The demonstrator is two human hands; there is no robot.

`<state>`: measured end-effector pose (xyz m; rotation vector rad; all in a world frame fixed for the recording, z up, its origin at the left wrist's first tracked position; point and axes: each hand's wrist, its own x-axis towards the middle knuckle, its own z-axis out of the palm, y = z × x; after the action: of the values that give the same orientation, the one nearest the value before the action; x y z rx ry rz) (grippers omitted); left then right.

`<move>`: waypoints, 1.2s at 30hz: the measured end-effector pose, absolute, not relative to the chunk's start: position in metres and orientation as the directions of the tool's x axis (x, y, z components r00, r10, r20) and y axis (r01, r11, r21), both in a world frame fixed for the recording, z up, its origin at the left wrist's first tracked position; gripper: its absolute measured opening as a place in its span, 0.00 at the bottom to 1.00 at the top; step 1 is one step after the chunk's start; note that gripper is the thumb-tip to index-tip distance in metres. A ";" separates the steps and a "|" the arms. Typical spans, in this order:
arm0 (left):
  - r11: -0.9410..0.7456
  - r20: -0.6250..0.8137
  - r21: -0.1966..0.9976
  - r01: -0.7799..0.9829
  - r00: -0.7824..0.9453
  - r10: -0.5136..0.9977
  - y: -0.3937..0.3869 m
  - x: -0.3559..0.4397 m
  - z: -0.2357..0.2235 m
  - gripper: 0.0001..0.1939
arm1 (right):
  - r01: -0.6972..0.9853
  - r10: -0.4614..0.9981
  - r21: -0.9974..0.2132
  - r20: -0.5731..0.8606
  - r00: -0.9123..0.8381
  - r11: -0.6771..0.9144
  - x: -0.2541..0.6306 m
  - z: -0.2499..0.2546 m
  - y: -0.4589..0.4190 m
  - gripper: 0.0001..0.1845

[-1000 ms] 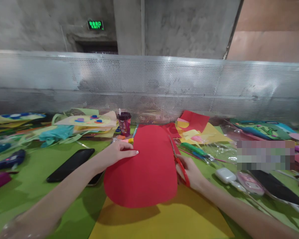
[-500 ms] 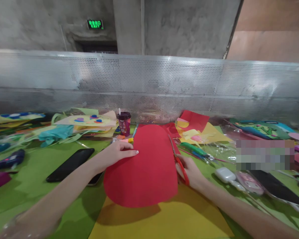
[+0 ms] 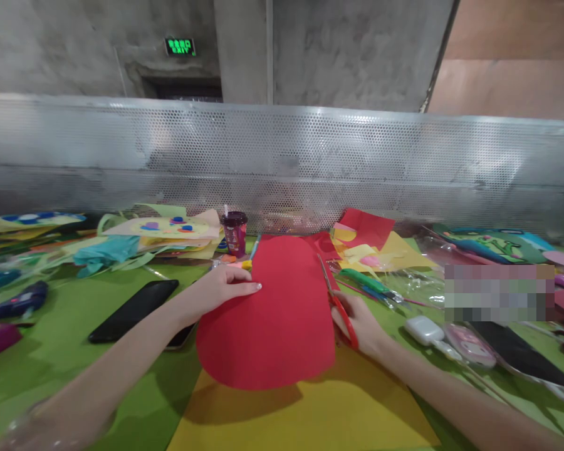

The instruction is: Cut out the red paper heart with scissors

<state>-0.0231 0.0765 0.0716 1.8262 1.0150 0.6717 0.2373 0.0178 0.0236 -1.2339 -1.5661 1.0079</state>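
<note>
A large red sheet of paper (image 3: pixel 272 319) with a rounded outline is held up in front of me. My left hand (image 3: pixel 228 286) grips it at the left edge, thumb on top and the other fingers partly hidden. Around the red-handled scissors (image 3: pixel 342 316) my right hand (image 3: pixel 361 326) is closed, at the sheet's right edge. The scissor blades point away from me along that edge. Beneath the red sheet lies a yellow sheet of paper (image 3: pixel 305 419), partly covered and shaded by it.
A purple cup (image 3: pixel 235 233) with a straw stands behind the red sheet. Black phone (image 3: pixel 134 311) on the left; white earphone case (image 3: pixel 423 329) and dark phone (image 3: pixel 521 354) on the right. Paper scraps (image 3: pixel 366 232) and a green cutter (image 3: pixel 364 280) lie behind my right hand. A perforated metal barrier (image 3: pixel 282 144) closes the back.
Almost nothing differs. The near edge of the red sheet has risen very slightly, while both hands keep their places.
</note>
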 end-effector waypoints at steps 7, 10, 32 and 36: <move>-0.249 0.043 0.906 0.341 0.511 0.859 0.078 -0.023 0.069 0.17 | 0.256 0.982 -0.950 0.154 -0.112 0.178 0.238 0.021 0.020 0.12; -0.238 0.040 0.913 0.330 0.509 0.860 0.078 -0.023 0.070 0.17 | 0.250 0.981 -0.951 0.158 -0.112 0.182 0.238 0.020 0.020 0.12; -0.188 -0.002 0.926 0.328 0.502 0.865 0.075 -0.023 0.069 0.16 | 0.327 0.973 -0.917 0.216 -0.074 0.229 0.240 0.025 0.020 0.10; -0.204 0.008 0.919 0.338 0.500 0.866 0.076 -0.023 0.070 0.17 | 0.354 0.977 -0.910 0.198 -0.081 0.214 0.240 0.024 0.020 0.10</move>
<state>-0.0232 0.0760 0.0697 1.7710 1.0159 0.6796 0.2399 0.0198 0.0241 -1.2843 -1.6005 0.8823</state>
